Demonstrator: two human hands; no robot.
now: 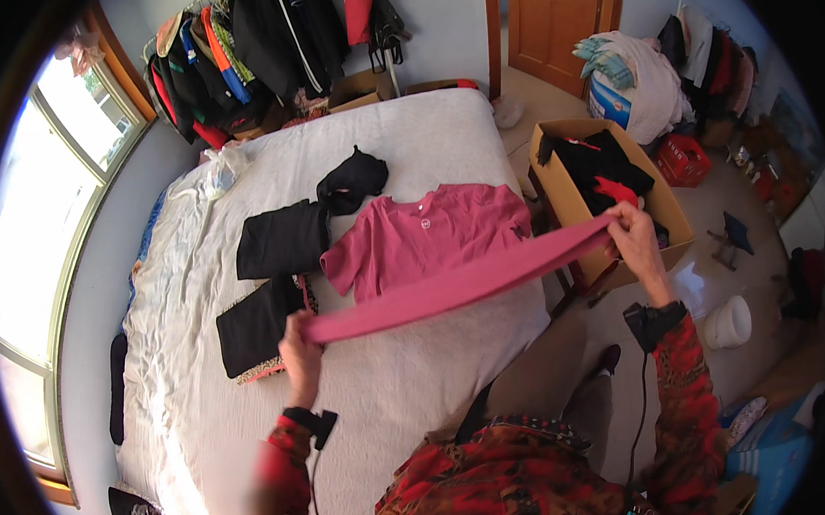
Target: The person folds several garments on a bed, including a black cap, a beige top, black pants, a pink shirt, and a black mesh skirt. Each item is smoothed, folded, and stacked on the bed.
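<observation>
A pink T-shirt lies spread on the bed, its collar toward the far side. Its bottom edge is lifted and stretched into a taut band between my hands. My left hand is closed on the hem's left end, beside a folded black garment. Out past the bed's right edge, my right hand pinches the other end, close to the cardboard box. Left of the shirt lies another folded black garment. Just beyond it is a crumpled black piece of clothing. Leopard-patterned cloth with pink edging shows under the nearer black fold.
The bed has a pale, wrinkled cover. An open cardboard box with dark and red clothes stands at its right. A white bucket and a red crate sit on the floor. Clothes hang on a rack behind the bed.
</observation>
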